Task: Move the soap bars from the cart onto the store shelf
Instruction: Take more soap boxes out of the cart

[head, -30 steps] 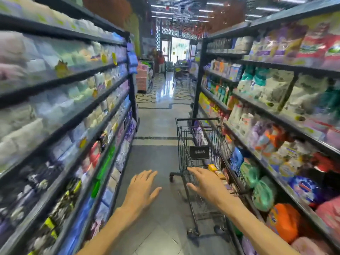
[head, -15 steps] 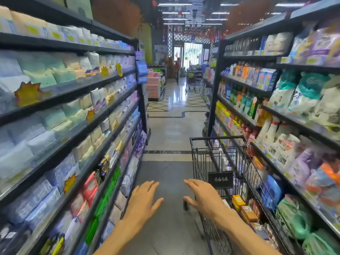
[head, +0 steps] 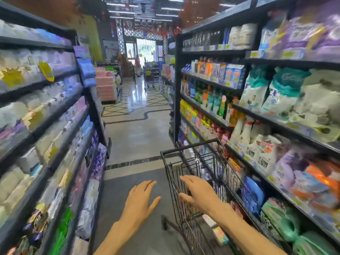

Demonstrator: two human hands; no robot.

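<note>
Since the earlier frames, both hands have been carried forward with the view, and the black wire shopping cart is now seen closer and lower right, its far rim raised against the right-hand shelving.

Left hand: held flat over the grey floor, fingers straight and spread, nothing held; set just left of the cart, apart from it.

Right hand: extended over the cart's near left wall, fingers relaxed and slightly bent, nothing gripped. Whether the fingertips touch the wire cannot be told.

Small boxed soap bars: glimpsed low in the cart basket below the right forearm, pale and pinkish packs, blurred; their number cannot be told.

Dark metal store shelf on the right: several tiers, stocked with white and teal refill bags, purple and orange pouches, green packs at the lowest level, coloured bottles and cartons further along. The cart stands just beside it.

Dark metal shelving on the left: tiers of pale wrapped packs, heavily blurred, with yellow price tags.

Glossy tiled aisle floor: marked with dark lines, running between the shelving.

Stack of pink cartons: placed beyond the left shelving's end.

Bright shop entrance: seen at the far end, with a second trolley before it.
</note>
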